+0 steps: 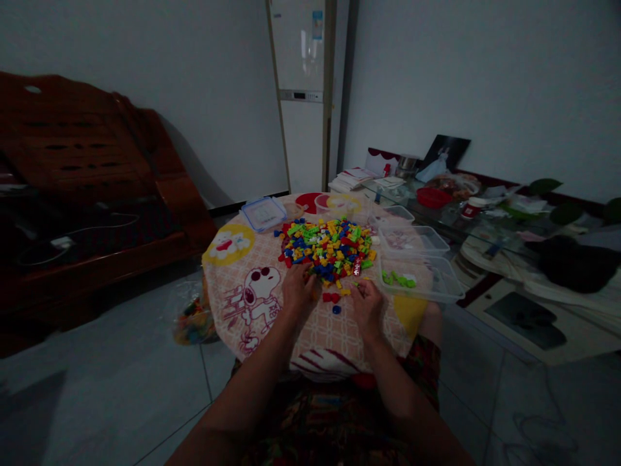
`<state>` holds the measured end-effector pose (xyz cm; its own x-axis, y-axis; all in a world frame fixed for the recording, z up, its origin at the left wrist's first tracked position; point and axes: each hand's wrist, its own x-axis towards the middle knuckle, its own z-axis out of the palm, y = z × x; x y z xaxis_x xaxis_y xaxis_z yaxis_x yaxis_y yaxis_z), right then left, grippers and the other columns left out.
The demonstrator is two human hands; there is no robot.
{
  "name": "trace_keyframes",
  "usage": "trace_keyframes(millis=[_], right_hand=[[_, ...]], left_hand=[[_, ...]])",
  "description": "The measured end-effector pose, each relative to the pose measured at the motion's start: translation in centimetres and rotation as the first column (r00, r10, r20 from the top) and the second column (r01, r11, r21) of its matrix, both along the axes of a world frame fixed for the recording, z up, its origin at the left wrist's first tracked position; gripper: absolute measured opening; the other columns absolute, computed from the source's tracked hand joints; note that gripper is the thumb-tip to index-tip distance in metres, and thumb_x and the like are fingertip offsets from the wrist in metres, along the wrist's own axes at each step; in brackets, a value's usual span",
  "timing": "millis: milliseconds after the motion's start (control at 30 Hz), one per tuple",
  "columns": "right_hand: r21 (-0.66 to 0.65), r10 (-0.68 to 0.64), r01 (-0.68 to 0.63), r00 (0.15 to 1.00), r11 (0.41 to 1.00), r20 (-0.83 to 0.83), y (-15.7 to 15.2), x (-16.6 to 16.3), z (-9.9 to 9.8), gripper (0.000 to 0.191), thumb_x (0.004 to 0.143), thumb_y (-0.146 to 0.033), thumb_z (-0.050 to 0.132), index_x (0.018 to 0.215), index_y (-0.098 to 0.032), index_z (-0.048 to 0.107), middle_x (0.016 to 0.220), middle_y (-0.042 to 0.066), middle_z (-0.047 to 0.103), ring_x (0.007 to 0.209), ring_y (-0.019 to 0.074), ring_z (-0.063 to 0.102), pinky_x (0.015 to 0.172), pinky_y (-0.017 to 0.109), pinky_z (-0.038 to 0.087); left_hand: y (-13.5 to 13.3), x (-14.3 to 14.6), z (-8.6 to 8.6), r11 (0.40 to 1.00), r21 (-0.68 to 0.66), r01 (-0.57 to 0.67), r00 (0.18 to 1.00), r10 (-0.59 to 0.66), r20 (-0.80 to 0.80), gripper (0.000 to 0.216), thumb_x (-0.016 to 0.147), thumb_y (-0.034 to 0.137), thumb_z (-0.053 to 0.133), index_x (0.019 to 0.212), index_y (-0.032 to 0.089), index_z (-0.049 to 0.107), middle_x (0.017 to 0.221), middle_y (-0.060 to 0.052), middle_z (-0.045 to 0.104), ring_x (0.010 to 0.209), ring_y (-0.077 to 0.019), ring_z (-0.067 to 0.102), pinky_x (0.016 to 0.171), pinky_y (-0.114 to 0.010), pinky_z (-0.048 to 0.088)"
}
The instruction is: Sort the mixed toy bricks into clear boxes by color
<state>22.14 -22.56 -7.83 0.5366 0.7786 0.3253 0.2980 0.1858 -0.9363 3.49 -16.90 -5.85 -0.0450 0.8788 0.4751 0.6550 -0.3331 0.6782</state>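
Observation:
A heap of small toy building blocks (330, 246) in red, yellow, blue and green lies on the round table. My left hand (298, 289) is at the heap's near left edge with its fingers curled; what they hold, if anything, is hidden. Close to the heap's near right side, my right hand (367, 304) pinches a small greenish building block (356, 283). Between the hands lie red blocks (331, 298) and a round blue piece (336, 310). Several green blocks (398, 279) sit in a clear plastic container (444, 278) right of my right hand.
More clear containers (427, 239) stand along the table's right side. A blue-rimmed lid (264, 213) lies at the back left of the patterned tablecloth (315, 330). A bag of colourful pieces (194, 321) is on the floor at left. A cluttered glass table (451, 210) stands at right.

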Motion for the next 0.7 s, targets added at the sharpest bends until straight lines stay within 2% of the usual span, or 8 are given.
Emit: trace_keyframes(millis=[167, 333, 400, 467, 567, 700], right_hand=[[0.017, -0.059, 0.062, 0.99, 0.998, -0.125, -0.4, 0.9, 0.6, 0.035, 0.075, -0.049, 0.068, 0.092, -0.018, 0.07, 0.066, -0.004, 0.06, 0.058, 0.0153, 0.056, 0.056, 0.028, 0.048], [0.08, -0.188, 0.21, 0.957, 0.975, -0.222, -0.4, 3.9, 4.0, 0.041, 0.076, -0.047, 0.069, 0.103, -0.016, 0.07, 0.067, -0.003, 0.063, 0.05, 0.0136, 0.056, 0.046, 0.024, 0.044], [0.125, -0.243, 0.272, 0.947, 0.954, -0.212, -0.2, 5.2, 5.2, 0.049, 0.079, -0.046, 0.067, 0.117, -0.015, 0.069, 0.074, -0.001, 0.067, 0.054, 0.0136, 0.06, 0.048, 0.024, 0.046], [0.147, -0.267, 0.294, 0.947, 0.944, -0.179, -0.1, 5.9, 5.6, 0.053, 0.082, -0.043, 0.064, 0.126, -0.014, 0.067, 0.079, 0.0, 0.07, 0.056, 0.0137, 0.062, 0.052, 0.025, 0.048], [0.107, -0.224, 0.237, 0.967, 0.966, -0.118, 0.0, 5.0, 4.4, 0.05, 0.083, -0.039, 0.059, 0.124, -0.013, 0.07, 0.076, 0.001, 0.071, 0.054, 0.0149, 0.061, 0.053, 0.027, 0.049], [0.012, -0.05, 0.049, 0.998, 0.999, 0.026, -0.1, 1.7, 1.3, 0.039, 0.083, -0.037, 0.052, 0.105, -0.016, 0.077, 0.077, 0.005, 0.075, 0.061, 0.0191, 0.065, 0.06, 0.03, 0.053]], left_hand=[[0.6, 0.2, -0.3, 0.996, -0.082, -0.021, 0.991, 0.01, -0.131, 0.034, 0.084, 0.022, 0.068, 0.118, 0.021, 0.073, 0.116, -0.012, 0.073, 0.113, -0.0298, 0.067, 0.097, -0.04, 0.053], [0.5, 0.3, -0.7, 0.996, -0.084, -0.037, 0.993, 0.027, -0.118, 0.029, 0.081, 0.018, 0.069, 0.109, 0.022, 0.072, 0.115, -0.01, 0.076, 0.112, -0.0283, 0.068, 0.097, -0.039, 0.052], [0.6, 0.2, -0.8, 0.996, -0.082, -0.044, 0.994, 0.035, -0.106, 0.027, 0.08, 0.016, 0.069, 0.106, 0.022, 0.071, 0.112, -0.01, 0.076, 0.11, -0.028, 0.068, 0.095, -0.039, 0.052], [0.6, 0.1, -0.9, 0.997, -0.069, -0.04, 0.995, 0.033, -0.095, 0.025, 0.079, 0.015, 0.068, 0.103, 0.022, 0.071, 0.11, -0.009, 0.076, 0.108, -0.0277, 0.068, 0.094, -0.039, 0.053], [0.6, -0.2, -1.0, 0.999, -0.028, -0.043, 0.997, 0.041, -0.068, 0.023, 0.08, 0.015, 0.067, 0.102, 0.022, 0.072, 0.108, -0.01, 0.076, 0.106, -0.0281, 0.068, 0.093, -0.041, 0.053], [0.5, -0.5, -1.0, 0.997, -0.005, -0.076, 0.997, 0.076, -0.013, 0.02, 0.081, 0.018, 0.068, 0.099, 0.022, 0.074, 0.102, -0.01, 0.076, 0.103, -0.0296, 0.068, 0.093, -0.043, 0.053]])
